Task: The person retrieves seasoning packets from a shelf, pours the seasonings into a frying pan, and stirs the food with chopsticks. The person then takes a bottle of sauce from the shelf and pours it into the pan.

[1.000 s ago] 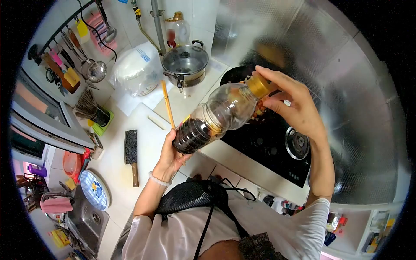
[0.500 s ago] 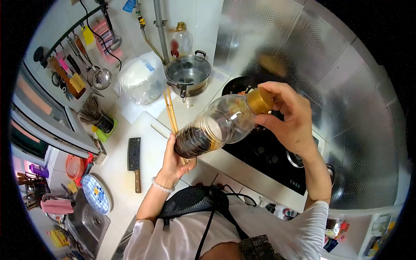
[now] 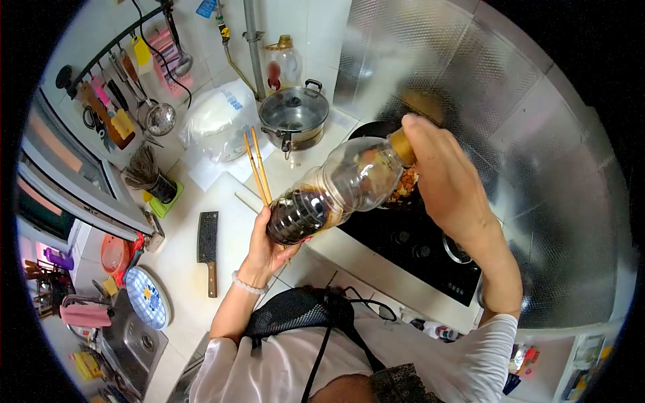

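Observation:
A clear plastic bottle of dark liquid is held tilted in front of me, its base at lower left and its gold cap at upper right. My left hand wraps round the base, with a pair of chopsticks pinned alongside and pointing up and away. My right hand is closed over the cap, and its fingertips are mostly hidden behind the back of the hand. Beyond the bottle sits a dark wok, partly covered, with chopped food in it.
A lidded glass pot and a plastic-wrapped item stand behind. On the counter, a cleaver lies beside the white cutting board. A black stove is at right; a blue-patterned plate leans near the sink.
My right hand has turned over the cap, its back now facing me. The chopsticks have shifted slightly left, and more of the chopped food shows below the bottle neck.

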Motion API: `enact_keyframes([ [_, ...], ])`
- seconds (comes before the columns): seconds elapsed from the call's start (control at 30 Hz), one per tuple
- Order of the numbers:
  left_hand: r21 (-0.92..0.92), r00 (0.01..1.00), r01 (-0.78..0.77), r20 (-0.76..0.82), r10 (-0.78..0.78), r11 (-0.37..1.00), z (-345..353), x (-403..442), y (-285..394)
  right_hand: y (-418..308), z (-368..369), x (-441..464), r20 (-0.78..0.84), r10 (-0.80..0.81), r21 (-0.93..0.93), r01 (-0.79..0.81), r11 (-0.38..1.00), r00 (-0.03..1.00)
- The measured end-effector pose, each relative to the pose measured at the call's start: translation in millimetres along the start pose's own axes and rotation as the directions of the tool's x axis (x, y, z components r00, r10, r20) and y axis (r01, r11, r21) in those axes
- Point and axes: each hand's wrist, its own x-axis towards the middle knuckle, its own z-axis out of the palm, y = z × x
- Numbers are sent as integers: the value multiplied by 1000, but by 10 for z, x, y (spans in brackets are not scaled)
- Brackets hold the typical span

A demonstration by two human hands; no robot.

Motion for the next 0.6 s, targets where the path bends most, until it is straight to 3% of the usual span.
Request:
enact_keyframes([
  [0.07,12,1000,19,-2,-19,1000,-13,21,14,15,4,0,-26,-13,-250,6,968,1000],
  [0.17,10,999,38,13,-38,999,-57,10,10,-31,-13,-25,76,-36,-296,57,953,996],
  [0.23,33,997,21,-75,-18,999,-54,23,-29,-24,20,-50,82,-34,-286,56,957,996],
  [0.27,23,999,51,9,-52,998,-80,1,12,-17,51,-76,79,-33,-321,57,945,996],
  [0.37,21,996,78,51,-79,997,-105,-1,3,23,89,-149,49,-70,-359,83,930,996],
  [0.53,34,990,54,-130,-50,998,-48,-5,-72,51,86,-206,-41,-149,-311,129,942,988],
  [0.6,7,991,121,-67,-120,993,-30,-13,-29,28,40,-205,-53,-154,-291,132,948,987],
])
